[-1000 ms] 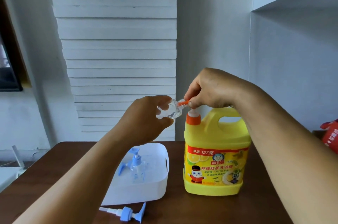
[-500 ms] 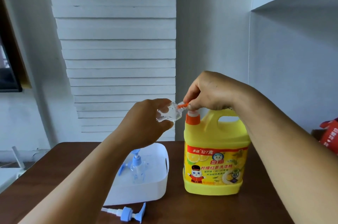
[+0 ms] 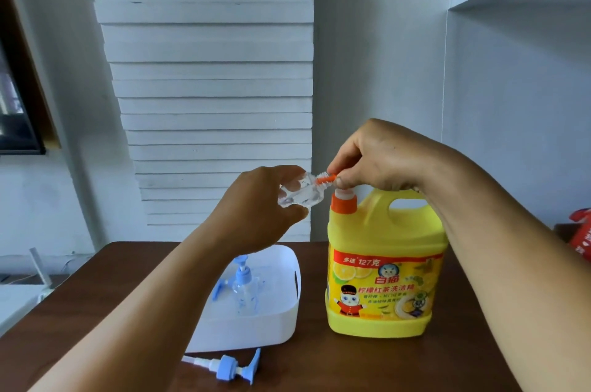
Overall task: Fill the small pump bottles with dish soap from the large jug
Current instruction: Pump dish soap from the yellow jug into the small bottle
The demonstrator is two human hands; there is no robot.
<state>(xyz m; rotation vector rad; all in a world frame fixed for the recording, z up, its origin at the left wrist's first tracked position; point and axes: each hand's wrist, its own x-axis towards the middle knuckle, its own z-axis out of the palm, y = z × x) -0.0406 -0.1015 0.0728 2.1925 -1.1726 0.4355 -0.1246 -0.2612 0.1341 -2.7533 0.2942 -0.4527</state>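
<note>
Head view: a brown table (image 3: 367, 366) carries a yellow dish soap jug (image 3: 385, 263), a white tub (image 3: 281, 305) and a loose pump head.
Left hand: the left hand (image 3: 265, 215) is curled around a small clear bottle (image 3: 299, 195), lifted off the table and tipped on its side, with its open neck turned toward the jug's spout.
Right hand: the right hand (image 3: 371, 158) sits closed on top of the jug's pump, thumb and forefinger pinched at the root of the orange nozzle (image 3: 326, 179); whether it is pressing down cannot be told.
Nozzle and bottle: the nozzle tip meets the bottle's threaded neck, apparently just inside the mouth.
Jug: it stands upright on the table, right of the tub, orange collar (image 3: 343, 203) under the hand.
Soap level: no coloured liquid is plain in the held bottle; it looks empty or barely begun.
Other bottle: a second small bottle with a blue pump (image 3: 244, 287) stands in the tub, seemingly clear and unfilled.
Loose pump head: a blue and white pump (image 3: 230, 371) lies on the table in front of the tub, probably belonging to the held bottle.
Step in hand: dispensing into the first bottle, judged an early stage.
Next move: likely steady pump strokes while the neck stays on the nozzle, with the bottle tilted enough that soap runs inward, not out.
</note>
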